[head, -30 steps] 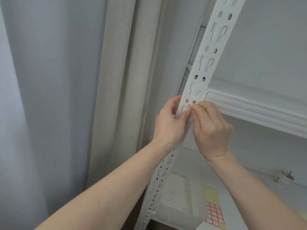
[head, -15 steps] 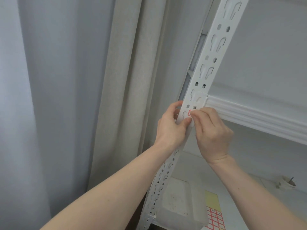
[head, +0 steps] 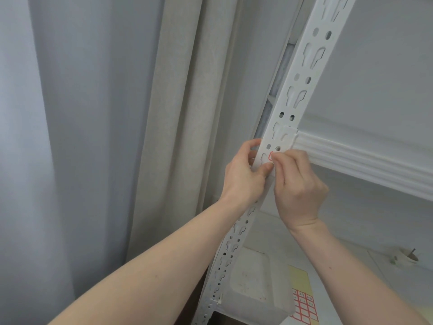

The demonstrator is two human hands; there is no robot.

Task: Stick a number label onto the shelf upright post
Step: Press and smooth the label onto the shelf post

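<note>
A white slotted shelf upright post (head: 302,76) runs diagonally from the top right down to the bottom middle. A small white label with a red border (head: 271,156) lies on the post's face just below the shelf beam. My left hand (head: 243,177) grips the post from the left, its fingers curled behind the edge and its thumb on the face beside the label. My right hand (head: 298,184) holds its curled fingertips on the label, covering most of it.
A white ribbed shelf beam (head: 365,165) runs right from the post. Below, a translucent plastic tub (head: 255,292) and a sheet of red-bordered labels (head: 304,306) lie on the lower shelf. A small tape roll (head: 406,256) sits far right. Grey and beige curtains (head: 117,137) hang on the left.
The view has shifted a little; both hands stay at the same spot on the post, with the right fingertips still working on the label.
</note>
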